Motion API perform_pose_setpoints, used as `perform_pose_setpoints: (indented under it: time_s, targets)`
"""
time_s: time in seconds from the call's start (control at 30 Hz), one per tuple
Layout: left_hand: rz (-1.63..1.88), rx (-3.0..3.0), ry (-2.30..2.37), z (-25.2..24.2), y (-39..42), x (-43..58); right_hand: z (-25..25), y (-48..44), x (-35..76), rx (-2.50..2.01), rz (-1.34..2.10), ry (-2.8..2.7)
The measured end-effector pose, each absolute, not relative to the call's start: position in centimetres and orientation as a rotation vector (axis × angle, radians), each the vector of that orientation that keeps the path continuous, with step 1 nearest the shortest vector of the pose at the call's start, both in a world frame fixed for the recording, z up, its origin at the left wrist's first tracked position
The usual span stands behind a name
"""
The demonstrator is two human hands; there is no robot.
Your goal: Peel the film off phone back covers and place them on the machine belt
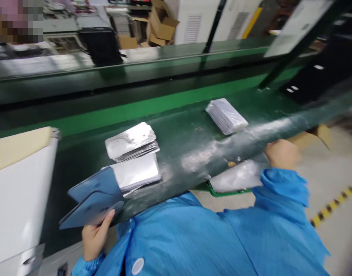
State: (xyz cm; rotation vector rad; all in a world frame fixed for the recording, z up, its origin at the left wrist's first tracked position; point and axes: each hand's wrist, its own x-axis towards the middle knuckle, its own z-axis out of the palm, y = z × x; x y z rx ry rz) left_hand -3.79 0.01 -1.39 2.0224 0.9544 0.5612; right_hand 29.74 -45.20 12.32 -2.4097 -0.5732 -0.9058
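Head view: the green surface (193,142) carries three stacks of silver foil pouches: one near its far edge (226,115), one mid-surface (131,142), and one at the near edge (135,172). Below the near edge, a green-rimmed crate (222,193) holds clear bags (239,176). My left hand (95,234) grips dark blue sleeves (95,199) touching the nearest stack. My right hand (282,153) is above the crate, blurred; I cannot tell its grip.

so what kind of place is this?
Looks like a factory packing line: a long green belt, stacks of silver pouches on it, cardboard boxes behind. The left hand holds dark flat sleeves at its edge.
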Motion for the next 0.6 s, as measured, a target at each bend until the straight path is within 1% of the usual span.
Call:
perform_pose_setpoints:
  time_s: [0.07, 0.13, 0.27, 0.33, 0.43, 0.6]
  targets:
    - [0.568, 2.006, 0.855, -1.0, -0.3, -3.3, 13.0, -41.0, 30.9, -2.300, -0.980, -0.795]
    - [0.591, 1.989, 0.792, -0.6, -0.6, -2.9, 12.8, -34.6, 31.5, -2.195, -0.956, -1.078]
    - [0.619, 1.982, 0.703, -0.7, -0.9, -2.8, 11.0, -20.9, 30.6, -2.020, -0.663, -1.741]
    - [0.633, 1.974, 0.696, -0.9, -1.1, -2.9, 10.1, -16.3, 30.3, -2.051, -0.547, -2.038]
    - [0.663, 1.950, 0.703, -1.1, -1.4, -3.0, 9.0, -13.0, 30.5, -2.061, -0.522, -2.244]
    - [0.637, 1.909, 0.646, -1.1, -1.4, -2.8, 8.6, -13.1, 31.1, -1.933, -0.611, -2.319]
